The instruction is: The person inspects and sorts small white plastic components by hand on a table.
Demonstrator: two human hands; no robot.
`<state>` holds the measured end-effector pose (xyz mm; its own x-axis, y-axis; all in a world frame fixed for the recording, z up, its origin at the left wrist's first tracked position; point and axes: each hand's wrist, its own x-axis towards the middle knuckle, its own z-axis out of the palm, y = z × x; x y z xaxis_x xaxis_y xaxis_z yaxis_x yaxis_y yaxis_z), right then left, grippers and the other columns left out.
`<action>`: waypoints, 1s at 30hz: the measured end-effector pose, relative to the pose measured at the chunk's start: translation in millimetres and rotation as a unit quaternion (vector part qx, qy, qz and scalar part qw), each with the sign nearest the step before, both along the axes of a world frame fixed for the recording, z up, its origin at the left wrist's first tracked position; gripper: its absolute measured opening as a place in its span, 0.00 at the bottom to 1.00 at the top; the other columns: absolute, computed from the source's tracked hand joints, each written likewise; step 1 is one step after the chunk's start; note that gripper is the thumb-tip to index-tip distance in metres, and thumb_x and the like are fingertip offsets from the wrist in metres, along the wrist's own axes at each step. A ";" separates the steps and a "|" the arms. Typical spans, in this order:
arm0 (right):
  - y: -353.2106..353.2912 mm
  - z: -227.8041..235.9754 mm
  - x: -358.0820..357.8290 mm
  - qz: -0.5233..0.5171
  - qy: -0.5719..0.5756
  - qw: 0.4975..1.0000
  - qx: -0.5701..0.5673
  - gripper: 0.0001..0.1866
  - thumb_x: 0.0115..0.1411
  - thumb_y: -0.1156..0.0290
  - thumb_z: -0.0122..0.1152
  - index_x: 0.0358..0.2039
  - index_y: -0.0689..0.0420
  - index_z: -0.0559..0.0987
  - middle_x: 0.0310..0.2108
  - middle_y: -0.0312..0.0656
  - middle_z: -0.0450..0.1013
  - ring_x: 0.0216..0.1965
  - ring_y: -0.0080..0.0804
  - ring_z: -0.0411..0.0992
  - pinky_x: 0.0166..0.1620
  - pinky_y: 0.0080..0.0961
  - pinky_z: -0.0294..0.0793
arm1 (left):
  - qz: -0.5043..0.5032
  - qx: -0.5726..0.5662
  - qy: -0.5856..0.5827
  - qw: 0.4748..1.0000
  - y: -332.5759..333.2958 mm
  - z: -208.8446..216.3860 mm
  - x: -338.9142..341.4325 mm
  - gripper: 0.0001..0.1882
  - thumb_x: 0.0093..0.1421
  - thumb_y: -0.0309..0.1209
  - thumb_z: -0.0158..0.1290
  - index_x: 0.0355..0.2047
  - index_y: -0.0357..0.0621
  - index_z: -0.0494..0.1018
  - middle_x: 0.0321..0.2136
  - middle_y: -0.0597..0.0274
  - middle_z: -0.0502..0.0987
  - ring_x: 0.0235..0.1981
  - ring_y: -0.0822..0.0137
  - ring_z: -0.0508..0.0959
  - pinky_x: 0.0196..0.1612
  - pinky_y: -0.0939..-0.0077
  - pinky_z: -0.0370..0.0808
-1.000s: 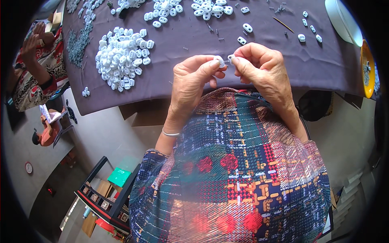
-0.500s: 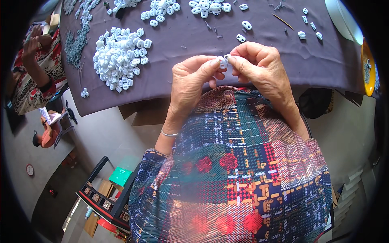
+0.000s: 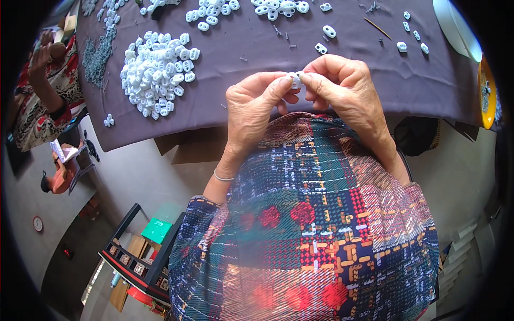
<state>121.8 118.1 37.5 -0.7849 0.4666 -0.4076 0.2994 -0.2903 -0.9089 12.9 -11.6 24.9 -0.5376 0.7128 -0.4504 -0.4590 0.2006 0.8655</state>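
Observation:
My left hand (image 3: 254, 107) and my right hand (image 3: 342, 88) meet just off the table's near edge, thumbs and forefingers pinched toward each other. Between the fingertips is a small white plastic cord lock (image 3: 296, 81) with dark holes. Both hands grip it, and the fingers cover most of it. Just beyond lie a white two-hole piece (image 3: 321, 48) and a rounder white piece (image 3: 329, 31). To the left a big heap of white cord lock pieces (image 3: 155, 75) spreads over the dark cloth.
Small metal springs (image 3: 287, 38) are scattered on the dark tablecloth (image 3: 214, 107). A thin brown stick (image 3: 378, 29) lies at the right, near a white basin (image 3: 455, 29) and a yellow dish (image 3: 486, 107). Left are a pile of springs (image 3: 97, 59) and another person's hand (image 3: 40, 59).
Two white parts that showed a slight gap between my fingertips now sit closer together. My hands have barely moved; the whole view has shifted slightly.

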 end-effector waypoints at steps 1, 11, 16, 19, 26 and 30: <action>-0.3 -0.6 -0.5 -0.001 -0.001 1.000 -0.004 0.08 0.57 0.70 0.57 0.30 0.62 0.76 0.19 0.33 0.71 0.19 0.12 0.66 0.23 0.08 0.66 | 0.004 0.003 -0.002 1.000 -0.4 -0.7 0.2 0.10 0.56 0.29 0.55 0.35 0.33 0.75 0.27 0.58 0.78 0.26 0.71 0.77 0.24 0.85 0.71; -3.2 -1.1 -4.1 -0.004 -0.015 1.000 -0.005 0.08 0.57 0.70 0.57 0.30 0.61 0.77 0.19 0.32 0.71 0.18 0.12 0.65 0.22 0.08 0.65 | 0.022 -0.003 0.006 1.000 -1.1 -1.5 2.7 0.10 0.56 0.29 0.55 0.35 0.34 0.75 0.26 0.59 0.78 0.25 0.73 0.77 0.25 0.85 0.72; -2.6 -4.6 -6.9 -0.001 -0.009 1.000 -0.019 0.07 0.57 0.69 0.56 0.30 0.61 0.77 0.20 0.31 0.71 0.18 0.12 0.66 0.22 0.08 0.65 | 0.040 0.002 0.033 0.999 0.8 -5.3 5.2 0.09 0.56 0.28 0.55 0.33 0.34 0.75 0.25 0.61 0.78 0.24 0.76 0.76 0.25 0.86 0.72; -6.5 -7.6 -8.0 -0.014 0.004 0.998 -0.053 0.07 0.58 0.70 0.56 0.31 0.61 0.77 0.21 0.32 0.71 0.19 0.12 0.66 0.24 0.08 0.67 | 0.055 0.021 0.027 0.998 1.1 -11.5 5.6 0.08 0.56 0.28 0.55 0.32 0.34 0.75 0.25 0.61 0.78 0.24 0.76 0.76 0.25 0.87 0.72; -4.9 -9.8 -9.7 -0.019 0.023 0.996 -0.088 0.07 0.58 0.72 0.55 0.33 0.62 0.75 0.24 0.34 0.72 0.23 0.14 0.69 0.27 0.09 0.69 | 0.061 0.038 0.029 0.997 4.6 -14.6 1.6 0.08 0.56 0.28 0.54 0.32 0.33 0.75 0.24 0.61 0.77 0.24 0.76 0.76 0.25 0.87 0.72; -3.7 -11.3 -10.1 -0.028 0.033 0.996 -0.084 0.06 0.58 0.73 0.54 0.33 0.62 0.75 0.25 0.36 0.73 0.24 0.15 0.69 0.28 0.10 0.70 | 0.057 0.031 0.034 0.997 4.8 -15.1 -0.4 0.09 0.56 0.28 0.54 0.32 0.33 0.75 0.24 0.61 0.78 0.24 0.76 0.76 0.25 0.88 0.72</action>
